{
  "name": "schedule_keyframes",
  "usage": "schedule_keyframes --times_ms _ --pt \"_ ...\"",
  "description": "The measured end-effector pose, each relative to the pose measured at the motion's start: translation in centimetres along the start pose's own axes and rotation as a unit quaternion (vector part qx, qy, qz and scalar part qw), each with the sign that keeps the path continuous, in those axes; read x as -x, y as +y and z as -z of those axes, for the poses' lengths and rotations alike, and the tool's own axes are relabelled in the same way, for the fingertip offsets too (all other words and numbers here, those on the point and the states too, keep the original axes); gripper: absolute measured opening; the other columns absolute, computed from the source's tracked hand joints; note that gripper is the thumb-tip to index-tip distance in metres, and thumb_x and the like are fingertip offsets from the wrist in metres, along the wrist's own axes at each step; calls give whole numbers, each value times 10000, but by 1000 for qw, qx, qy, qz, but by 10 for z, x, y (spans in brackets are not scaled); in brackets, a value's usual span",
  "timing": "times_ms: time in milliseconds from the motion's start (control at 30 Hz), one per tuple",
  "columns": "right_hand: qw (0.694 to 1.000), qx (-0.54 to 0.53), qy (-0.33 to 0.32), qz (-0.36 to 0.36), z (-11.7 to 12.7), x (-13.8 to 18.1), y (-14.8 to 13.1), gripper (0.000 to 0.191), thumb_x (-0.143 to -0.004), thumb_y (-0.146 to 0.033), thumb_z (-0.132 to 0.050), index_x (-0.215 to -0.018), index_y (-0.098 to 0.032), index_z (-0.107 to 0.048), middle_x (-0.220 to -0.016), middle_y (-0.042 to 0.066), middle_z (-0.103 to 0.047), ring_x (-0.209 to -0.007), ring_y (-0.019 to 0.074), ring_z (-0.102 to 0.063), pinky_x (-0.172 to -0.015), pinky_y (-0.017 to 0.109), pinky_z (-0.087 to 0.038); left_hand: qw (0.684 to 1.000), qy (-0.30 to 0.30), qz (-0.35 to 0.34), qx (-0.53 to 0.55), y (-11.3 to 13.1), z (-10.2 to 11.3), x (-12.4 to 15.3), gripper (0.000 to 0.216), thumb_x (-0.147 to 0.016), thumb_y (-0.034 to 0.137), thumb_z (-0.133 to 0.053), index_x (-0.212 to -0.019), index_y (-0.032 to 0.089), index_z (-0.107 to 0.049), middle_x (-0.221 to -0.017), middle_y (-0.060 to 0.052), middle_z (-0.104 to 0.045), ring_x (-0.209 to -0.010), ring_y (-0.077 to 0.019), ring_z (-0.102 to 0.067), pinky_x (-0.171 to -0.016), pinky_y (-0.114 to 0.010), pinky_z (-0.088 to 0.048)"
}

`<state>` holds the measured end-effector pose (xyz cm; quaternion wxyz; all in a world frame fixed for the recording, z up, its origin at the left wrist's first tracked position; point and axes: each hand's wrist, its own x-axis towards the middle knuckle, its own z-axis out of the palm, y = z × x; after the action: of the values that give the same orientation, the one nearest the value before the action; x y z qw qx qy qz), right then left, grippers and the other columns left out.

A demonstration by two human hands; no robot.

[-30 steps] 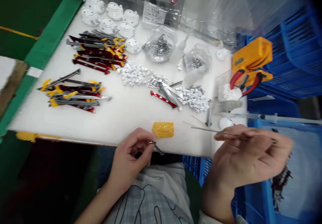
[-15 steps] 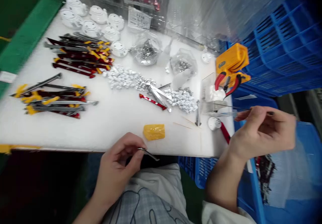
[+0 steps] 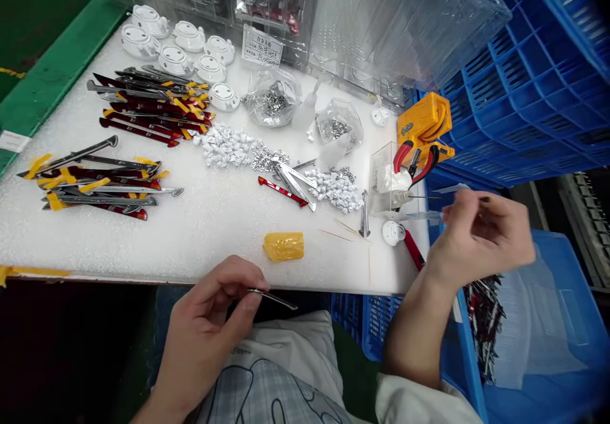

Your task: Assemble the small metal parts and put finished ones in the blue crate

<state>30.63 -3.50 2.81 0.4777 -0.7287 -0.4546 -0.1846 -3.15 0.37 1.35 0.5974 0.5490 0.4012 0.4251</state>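
My left hand [image 3: 214,313] hangs below the near edge of the white table [image 3: 200,239], its fingers pinched on a thin silver metal strip [image 3: 274,297] that points right. My right hand [image 3: 479,236] is raised past the table's right edge, above a blue crate [image 3: 538,348]; its fingers are curled and slightly smeared, closed on a thin dark stick [image 3: 469,199]. A small yellow pad [image 3: 284,246] lies on the table between the two hands, nearer the left one.
Two heaps of red, silver and yellow strips [image 3: 147,103] [image 3: 95,185] lie at left. White round caps [image 3: 176,46] stand at the back. Small white parts [image 3: 229,147], bags of metal bits [image 3: 274,100], an orange tool [image 3: 424,125], a clear box [image 3: 388,179] and blue crates fill the right.
My right hand has risen and drawn rightward, off the table's corner to above the blue crate. The left hand sank a little lower with its strip. The view shifted right.
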Motion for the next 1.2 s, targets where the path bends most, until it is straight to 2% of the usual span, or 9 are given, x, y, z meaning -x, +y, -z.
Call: schedule_keyframes --times_ms 67,200,333,433,567,800,933,1033,1200 --pt "999 -5 45 21 -1 2 -15 226 -1009 -455 -884 -991 -247 -795 -847 37 -626 -709 233 -577 -664 371 -421 1000 -1 -8 12 2 -4 1 180 -916 61 -789 -862 233 -805 -804 13 -801 -482 -76 -543 -427 -162 -446" --pt "996 -93 11 12 4 24 -52 193 -1086 -436 -815 -1017 -258 -842 -809 29 -643 -705 219 -577 -655 363 -418 999 4 -17 30 10 -15 1 226 -884 36 -749 -842 252 -801 -782 31 -788 -468 -66 -526 -425 -164 -433" --pt "938 -254 -236 28 10 64 -94 198 -1128 -438 -767 -1108 -249 -825 -912 49 -762 -806 223 -697 -674 366 -554 998 0 -9 59 20 -25 1 240 -861 29 -726 -818 253 -801 -772 35 -770 -488 -64 -523 -442 -165 -434" --pt "898 -291 -326 43 12 86 -117 99 -1095 -261 -797 -1192 -242 -794 -945 28 -802 -804 189 -741 -665 319 -609 998 -8 9 67 25 -27 3 197 -868 50 -761 -812 237 -790 -781 12 -769 -532 -84 -555 -462 -181 -457" --pt "892 -307 -328 41 12 95 -128 211 -1038 -37 -738 -1122 -225 -782 -880 -3 -800 -734 147 -732 -633 269 -597 997 -16 15 70 27 -25 9 182 -904 71 -806 -826 234 -785 -815 -8 -784 -600 -114 -603 -519 -210 -502" --pt "878 -337 -338 17 16 100 -127 233 -1032 -25 -747 -1136 -228 -792 -889 6 -813 -737 149 -724 -635 276 -592 996 -34 -19 85 26 -21 15 201 -950 58 -824 -902 253 -814 -859 -14 -794 -706 -148 -662 -586 -217 -516" --pt "855 -384 -323 -130 19 111 -127 165 -1082 -163 -782 -1205 -272 -783 -922 7 -782 -788 161 -721 -673 271 -604 997 -24 -28 71 23 -19 11 229 -939 30 -785 -900 255 -791 -829 13 -763 -682 -131 -643 -581 -203 -504" --pt "833 -419 -293 -211 17 112 -129 22 -1125 -278 -753 -1104 -280 -754 -881 -5 -732 -779 158 -702 -657 250 -590 998 -18 -55 8 16 -16 9 236 -904 12 -754 -894 248 -767 -838 13 -757 -702 -134 -657 -625 -219 -525" --pt "859 -378 -323 -125 8 104 -135 105 -1090 -167 -754 -1069 -270 -761 -842 -26 -730 -710 137 -647 -619 248 -529 994 -49 -71 -62 8 -14 10 207 -957 69 -789 -1026 259 -829 -904 -10 -843 -799 -184 -773 -707 -276 -612"
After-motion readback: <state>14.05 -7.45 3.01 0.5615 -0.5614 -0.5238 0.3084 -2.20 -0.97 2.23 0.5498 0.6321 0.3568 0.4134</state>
